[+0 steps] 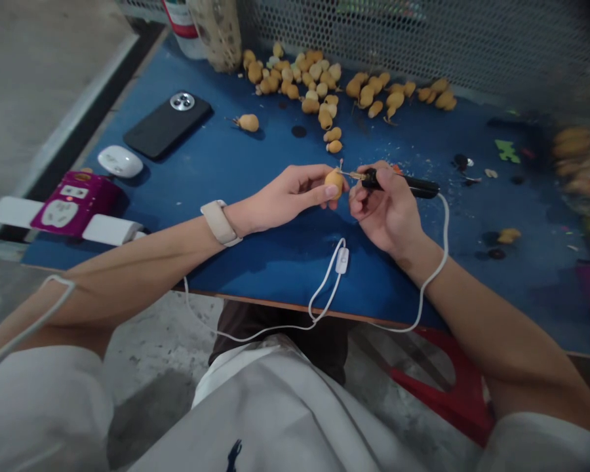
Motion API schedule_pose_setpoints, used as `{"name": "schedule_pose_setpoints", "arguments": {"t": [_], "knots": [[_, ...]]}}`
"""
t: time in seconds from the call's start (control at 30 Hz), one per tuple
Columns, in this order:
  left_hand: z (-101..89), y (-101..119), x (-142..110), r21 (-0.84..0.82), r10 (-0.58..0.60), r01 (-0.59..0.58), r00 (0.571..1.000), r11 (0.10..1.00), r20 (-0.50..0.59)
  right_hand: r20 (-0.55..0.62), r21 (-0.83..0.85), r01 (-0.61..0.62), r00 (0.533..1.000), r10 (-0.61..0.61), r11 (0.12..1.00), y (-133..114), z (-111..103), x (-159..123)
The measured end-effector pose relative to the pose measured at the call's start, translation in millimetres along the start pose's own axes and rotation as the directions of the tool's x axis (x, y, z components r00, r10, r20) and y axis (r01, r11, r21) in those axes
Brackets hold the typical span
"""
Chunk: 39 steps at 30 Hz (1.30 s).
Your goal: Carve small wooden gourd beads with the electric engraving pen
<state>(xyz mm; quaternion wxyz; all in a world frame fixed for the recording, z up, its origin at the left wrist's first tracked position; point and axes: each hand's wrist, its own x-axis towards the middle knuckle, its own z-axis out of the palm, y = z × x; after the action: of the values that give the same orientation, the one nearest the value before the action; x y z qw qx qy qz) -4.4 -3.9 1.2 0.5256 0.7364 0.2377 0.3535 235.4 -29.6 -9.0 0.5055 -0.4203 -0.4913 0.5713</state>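
Note:
My left hand (299,192) pinches a small tan gourd (333,183) between thumb and fingers, its thin stem sticking up. Closed like a pen grip, my right hand (388,206) holds a black pen-shaped electric tool (417,186) with a brass-coloured collar and a white cord. Its thin tip points left and reaches the upper part of the gourd; whether it touches cannot be made out. The cord (445,229) runs past my right wrist to a small white inline switch (342,261) on the blue table (265,255).
Many small gourds (319,72) lie along the back, before a perforated metal panel (373,52). At left are a black phone (167,126), a white case (120,161) and a purple power adapter (73,203) with plugs. Pale dust and scraps (491,173) lie at right.

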Motion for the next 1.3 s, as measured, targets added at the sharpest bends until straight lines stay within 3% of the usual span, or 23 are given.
{"name": "schedule_pose_setpoints", "arguments": {"t": [0.63, 0.83, 1.3], "knots": [[-4.2, -8.8, -2.2, 0.186, -0.044, 0.053, 0.998, 0.981, -0.052, -0.077, -0.030, 0.070, 0.994, -0.073, 0.997, 10.0, 3.7, -1.6], [-4.8, -9.4, -2.0, 0.215, -0.033, 0.043, 0.998, 0.976, -0.051, -0.052, -0.050, 0.082, 0.995, -0.085, 0.995, 10.0, 2.8, -1.9], [-4.3, -10.9, -1.4, 0.172, -0.019, 0.028, 0.998, 0.985, -0.051, -0.062, -0.033, 0.062, 0.996, -0.064, 0.998, 8.3, 1.7, -2.2]]}}
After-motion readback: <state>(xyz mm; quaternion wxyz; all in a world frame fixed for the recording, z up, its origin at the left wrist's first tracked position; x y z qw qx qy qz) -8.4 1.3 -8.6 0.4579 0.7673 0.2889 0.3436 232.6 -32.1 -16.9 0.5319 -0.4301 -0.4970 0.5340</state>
